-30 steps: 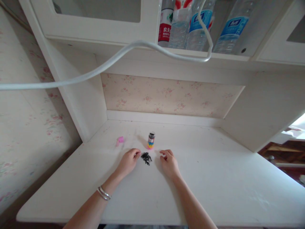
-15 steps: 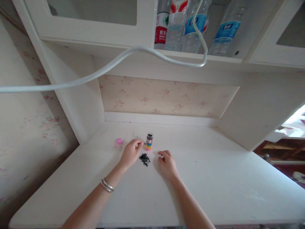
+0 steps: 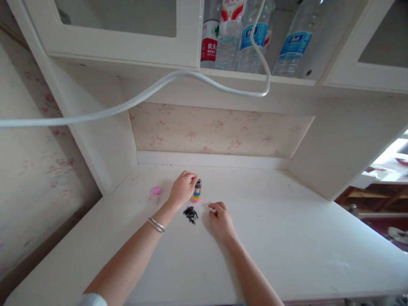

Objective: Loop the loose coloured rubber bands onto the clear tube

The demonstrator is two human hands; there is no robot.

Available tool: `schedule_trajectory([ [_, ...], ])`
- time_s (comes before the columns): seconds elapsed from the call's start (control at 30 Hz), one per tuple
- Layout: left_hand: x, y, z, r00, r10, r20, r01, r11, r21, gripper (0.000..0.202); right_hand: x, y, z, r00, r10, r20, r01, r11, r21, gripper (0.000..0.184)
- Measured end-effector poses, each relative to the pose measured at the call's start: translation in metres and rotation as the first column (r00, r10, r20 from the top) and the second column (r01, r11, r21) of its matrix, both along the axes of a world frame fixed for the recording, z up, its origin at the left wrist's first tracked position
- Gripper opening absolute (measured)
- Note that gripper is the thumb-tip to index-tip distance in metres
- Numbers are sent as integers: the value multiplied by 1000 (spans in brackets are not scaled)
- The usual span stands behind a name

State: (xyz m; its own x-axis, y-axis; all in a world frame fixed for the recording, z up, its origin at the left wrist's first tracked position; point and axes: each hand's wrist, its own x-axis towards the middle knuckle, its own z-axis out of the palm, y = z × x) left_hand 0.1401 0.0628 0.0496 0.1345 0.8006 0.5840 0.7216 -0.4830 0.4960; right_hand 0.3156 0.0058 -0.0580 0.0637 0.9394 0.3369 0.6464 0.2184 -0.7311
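My left hand (image 3: pixel 184 188), with a silver bracelet (image 3: pixel 156 225) on its wrist, is at the mouth of a small clear jar (image 3: pixel 196 196). Its fingertips are pinched, and the black hair tie that showed in them is now hidden by the hand. The jar stands upright with black ties inside and a colourful lower part, partly covered by the hand. Just in front of it lies a small heap of black hair ties (image 3: pixel 191 214). To the right, my right hand (image 3: pixel 221 219) rests on the table, fingers loosely bent and apart, holding nothing.
A pink, lid-like piece (image 3: pixel 156 191) lies left of the jar on the white tabletop (image 3: pixel 287 238). A white cable (image 3: pixel 143 98) crosses the view above my hands. Plastic bottles (image 3: pixel 251 40) stand in the overhead cabinet (image 3: pixel 127 46). Side panels and a wallpapered back enclose the table.
My left hand has moved up and right, from beside the jar to its mouth, carrying a black hair tie. My right hand stays in place. The view has shifted slightly.
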Motion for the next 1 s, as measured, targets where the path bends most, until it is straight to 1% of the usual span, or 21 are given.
schedule_trajectory([
  [0.13, 0, 2, -4, 1000, 7, -30, -8, 999, -33, 21, 0, -1, 2, 1000, 0, -3, 0, 1000, -8, 27],
  [0.23, -1, 5, -6, 1000, -7, -18, 6, 999, -44, 20, 0, -2, 2, 1000, -1, -3, 1, 1000, -6, 28],
  [0.37, -3, 11, -9, 998, -26, 63, 30, 997, -65, 16, 0, -1, 0, 1000, -2, 0, 2, 1000, 3, 28],
  [0.5, -5, 16, -11, 990, 6, 139, 10, 993, -116, 15, 1, 0, -1, 1000, 3, -8, -3, 1000, 21, 27],
  [0.77, -8, 17, -12, 991, -18, 132, 32, 994, -104, 18, 1, 0, -1, 1000, 3, 0, -3, 1000, 11, 27],
  [1.0, -7, 20, -10, 993, -28, 118, 42, 993, -113, 17, 1, 0, -1, 1000, 3, -2, -3, 1000, 17, 28],
])
